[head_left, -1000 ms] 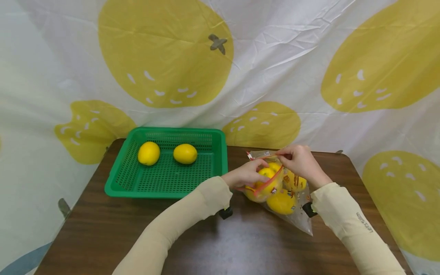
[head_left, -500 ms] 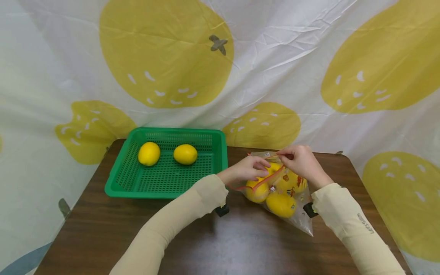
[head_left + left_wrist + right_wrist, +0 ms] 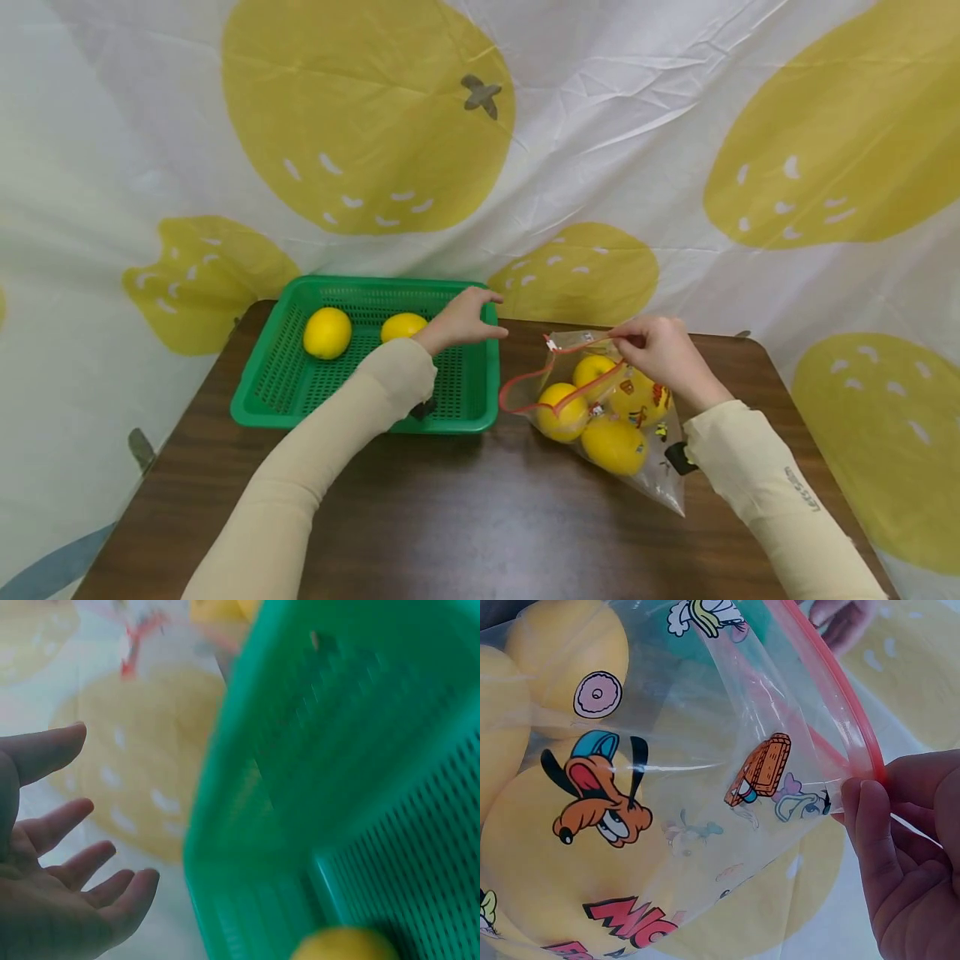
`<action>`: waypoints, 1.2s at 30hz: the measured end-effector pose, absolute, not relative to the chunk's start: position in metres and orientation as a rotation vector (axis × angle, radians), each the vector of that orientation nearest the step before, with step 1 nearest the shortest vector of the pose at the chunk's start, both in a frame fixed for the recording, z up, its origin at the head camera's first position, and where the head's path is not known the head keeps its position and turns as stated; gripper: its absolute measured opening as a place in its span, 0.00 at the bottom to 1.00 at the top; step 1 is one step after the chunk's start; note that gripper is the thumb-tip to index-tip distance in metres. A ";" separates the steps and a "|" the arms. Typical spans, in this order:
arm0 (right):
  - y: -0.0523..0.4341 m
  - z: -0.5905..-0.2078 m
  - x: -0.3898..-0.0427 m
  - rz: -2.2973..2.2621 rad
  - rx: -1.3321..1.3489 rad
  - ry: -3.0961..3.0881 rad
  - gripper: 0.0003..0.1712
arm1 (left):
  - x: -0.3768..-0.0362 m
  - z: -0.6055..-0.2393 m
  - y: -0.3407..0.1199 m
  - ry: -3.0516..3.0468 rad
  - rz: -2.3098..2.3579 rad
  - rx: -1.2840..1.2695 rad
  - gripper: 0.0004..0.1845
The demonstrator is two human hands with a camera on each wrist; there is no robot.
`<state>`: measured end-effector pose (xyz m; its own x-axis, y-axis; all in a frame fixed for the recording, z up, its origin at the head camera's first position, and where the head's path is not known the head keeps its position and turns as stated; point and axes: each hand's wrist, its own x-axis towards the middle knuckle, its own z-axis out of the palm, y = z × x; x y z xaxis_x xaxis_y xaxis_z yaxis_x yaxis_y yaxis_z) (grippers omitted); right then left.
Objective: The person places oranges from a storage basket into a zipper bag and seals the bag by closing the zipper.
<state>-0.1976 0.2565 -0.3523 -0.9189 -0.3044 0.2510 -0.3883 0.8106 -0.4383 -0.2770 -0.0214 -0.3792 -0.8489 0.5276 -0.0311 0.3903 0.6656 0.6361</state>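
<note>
My left hand (image 3: 467,318) is over the right part of the green basket (image 3: 258,414), fingers spread and holding nothing; in the left wrist view it appears beside the basket's rim. Two yellow lemons are in the basket: the left lemon (image 3: 327,333) shows whole, while the other lemon (image 3: 402,325) is partly covered by my left wrist. With thumb and fingertips, my right hand (image 3: 664,357) pinches the red-edged mouth of a clear printed zip bag (image 3: 705,817). Several lemons (image 3: 613,447) lie inside the bag, whose mouth gapes toward the basket.
Basket and bag rest on a dark brown wooden table (image 3: 480,517), basket on the left, bag on the right. A white cloth (image 3: 585,125) printed with big yellow fruit hangs just behind the table's far edge.
My left hand has come out of the bag's mouth and moved left over the basket, its fingers spreading. My right hand keeps its pinch on the bag's edge, nearly still.
</note>
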 end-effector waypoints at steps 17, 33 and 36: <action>0.258 -0.353 -0.200 0.758 0.539 -2.835 0.09 | -0.300 -0.402 -0.090 2.687 0.870 0.299 0.39; 0.260 -0.353 -0.201 0.750 0.555 -2.835 0.09 | -0.307 -0.423 -0.105 2.615 0.846 0.041 0.39; 0.259 -0.354 -0.201 0.767 0.553 -2.842 0.09 | -0.308 -0.428 -0.107 2.653 0.813 0.042 0.37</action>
